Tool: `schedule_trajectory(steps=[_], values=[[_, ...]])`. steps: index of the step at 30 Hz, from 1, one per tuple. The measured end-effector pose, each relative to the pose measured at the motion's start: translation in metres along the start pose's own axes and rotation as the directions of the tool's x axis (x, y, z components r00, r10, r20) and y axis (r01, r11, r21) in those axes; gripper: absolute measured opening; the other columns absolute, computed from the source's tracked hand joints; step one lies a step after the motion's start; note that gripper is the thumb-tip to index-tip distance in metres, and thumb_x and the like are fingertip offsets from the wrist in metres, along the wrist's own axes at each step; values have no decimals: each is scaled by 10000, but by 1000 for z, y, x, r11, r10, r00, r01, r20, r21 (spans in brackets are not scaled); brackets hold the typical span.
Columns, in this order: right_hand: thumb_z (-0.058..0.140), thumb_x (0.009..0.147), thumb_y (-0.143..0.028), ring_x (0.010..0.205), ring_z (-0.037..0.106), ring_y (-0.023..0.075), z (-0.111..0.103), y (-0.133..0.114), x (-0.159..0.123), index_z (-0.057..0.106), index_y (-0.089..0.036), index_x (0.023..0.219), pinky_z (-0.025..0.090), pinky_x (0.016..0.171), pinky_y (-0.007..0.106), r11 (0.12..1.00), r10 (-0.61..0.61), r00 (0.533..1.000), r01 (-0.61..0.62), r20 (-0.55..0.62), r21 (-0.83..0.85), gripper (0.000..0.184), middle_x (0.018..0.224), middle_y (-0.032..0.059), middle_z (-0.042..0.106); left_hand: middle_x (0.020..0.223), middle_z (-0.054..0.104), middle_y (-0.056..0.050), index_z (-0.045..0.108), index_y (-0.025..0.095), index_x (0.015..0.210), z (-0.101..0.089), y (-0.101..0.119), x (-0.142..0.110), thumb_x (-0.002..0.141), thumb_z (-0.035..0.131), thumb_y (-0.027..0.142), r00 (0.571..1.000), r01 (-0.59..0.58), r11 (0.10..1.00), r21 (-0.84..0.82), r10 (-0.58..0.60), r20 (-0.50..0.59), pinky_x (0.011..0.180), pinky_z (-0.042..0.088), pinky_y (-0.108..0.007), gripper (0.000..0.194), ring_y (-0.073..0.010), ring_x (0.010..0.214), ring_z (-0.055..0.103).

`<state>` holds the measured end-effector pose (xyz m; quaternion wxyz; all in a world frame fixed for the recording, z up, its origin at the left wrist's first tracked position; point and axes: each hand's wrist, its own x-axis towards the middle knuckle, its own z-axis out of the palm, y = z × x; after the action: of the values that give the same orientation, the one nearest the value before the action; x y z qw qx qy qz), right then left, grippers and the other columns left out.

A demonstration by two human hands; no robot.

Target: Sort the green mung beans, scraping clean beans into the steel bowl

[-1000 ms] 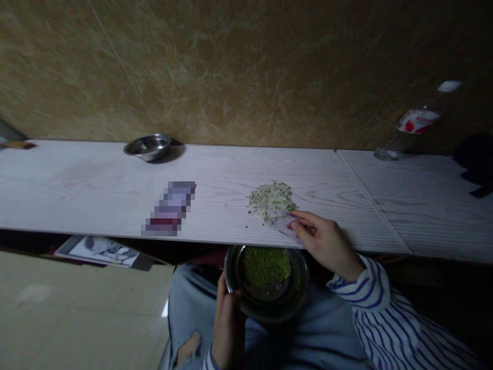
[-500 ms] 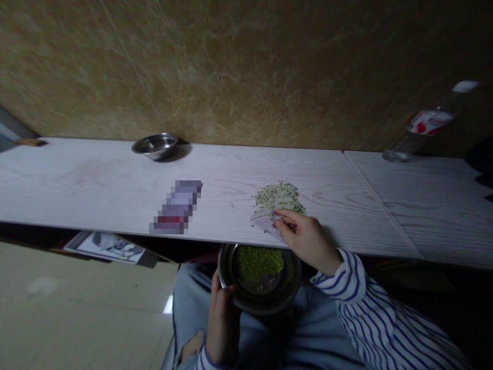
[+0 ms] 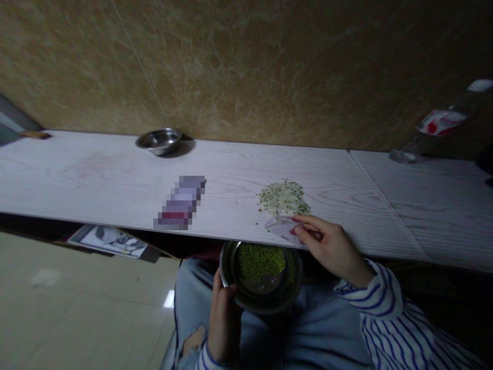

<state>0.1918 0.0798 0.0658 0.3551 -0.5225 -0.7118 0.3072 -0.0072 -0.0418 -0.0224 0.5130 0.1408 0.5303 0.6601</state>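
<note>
My left hand (image 3: 225, 313) grips the left rim of a metal bowl (image 3: 265, 307), which sits over my lap just under the table edge. Green beans (image 3: 262, 262), like mung beans, lie in it. Pinched in the fingers of my right hand (image 3: 327, 241) is a thin, pale purple card (image 3: 283, 228), low over the table's front edge. Just beyond the card a spread pile of white grains mixed with green beans (image 3: 285, 198) lies on the table. The far ends of my left fingers are hidden under the bowl.
A small metal bowl (image 3: 159, 141) stands near the wall. Left of the pile lies a blurred-out flat object (image 3: 181, 203). A clear plastic bottle (image 3: 435, 126) stands at the right on the white wooden table (image 3: 96, 190). Printed paper (image 3: 111, 240) sticks out below the table edge.
My right hand has moved right and slightly toward me with the card, away from the pile. My left hand stays on the bowl. The whole view has shifted a little.
</note>
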Motion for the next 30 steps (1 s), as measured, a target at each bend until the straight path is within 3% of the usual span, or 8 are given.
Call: schedule_trajectory(steps=[3, 10, 14, 22, 27, 30], values=[[608, 872, -300, 809, 774, 226, 1, -2, -1, 758, -172, 1112, 630, 732, 326, 1000, -6, 1000, 6, 5, -5, 311, 926, 85, 812, 1226, 706, -85, 595, 228, 1350, -1, -1, -1, 782, 629, 257, 996, 88, 990, -109, -85, 36, 769, 544, -342, 570, -281, 1046, 647], [581, 875, -284, 811, 776, 237, 5, 3, 9, 751, -168, 1136, 625, 702, 327, 998, -5, 1000, 3, -30, -66, 332, 953, 99, 811, 1234, 696, -79, 565, 255, 1393, -8, -10, 5, 746, 678, 307, 994, 101, 988, -120, -94, 59, 810, 544, -368, 660, -269, 983, 653], [576, 868, -276, 762, 775, 238, 7, 1, 13, 751, -145, 1129, 616, 657, 321, 995, 5, 997, -13, -76, -95, 341, 910, 110, 812, 1288, 669, -74, 584, 256, 1372, -6, -8, 4, 769, 663, 300, 996, 79, 991, -110, -74, 50, 753, 532, -316, 610, -278, 1088, 610], [570, 877, -236, 865, 774, 237, 23, -19, 16, 765, -184, 1111, 626, 764, 357, 990, -88, 995, 93, 51, -108, 309, 994, 91, 811, 1250, 678, -80, 540, 247, 1434, -3, 8, 1, 785, 652, 303, 999, 39, 992, -122, -36, 32, 796, 537, -351, 662, -299, 1134, 607], [599, 870, -259, 861, 775, 229, 19, -21, 10, 776, -206, 1091, 636, 798, 368, 999, -45, 981, 46, 189, 1, 288, 987, 81, 813, 1268, 685, -78, 538, 255, 1437, -4, 12, 3, 792, 645, 295, 999, 43, 992, -119, -41, 20, 864, 534, -367, 655, -294, 1152, 612], [598, 871, -264, 866, 777, 225, 17, -18, 8, 774, -206, 1092, 638, 798, 358, 998, -22, 985, 12, 171, 58, 288, 993, 82, 813, 1248, 693, -90, 548, 239, 1417, -6, 13, 4, 788, 642, 290, 997, 70, 993, -93, -69, 22, 846, 541, -365, 639, -293, 1130, 619]])
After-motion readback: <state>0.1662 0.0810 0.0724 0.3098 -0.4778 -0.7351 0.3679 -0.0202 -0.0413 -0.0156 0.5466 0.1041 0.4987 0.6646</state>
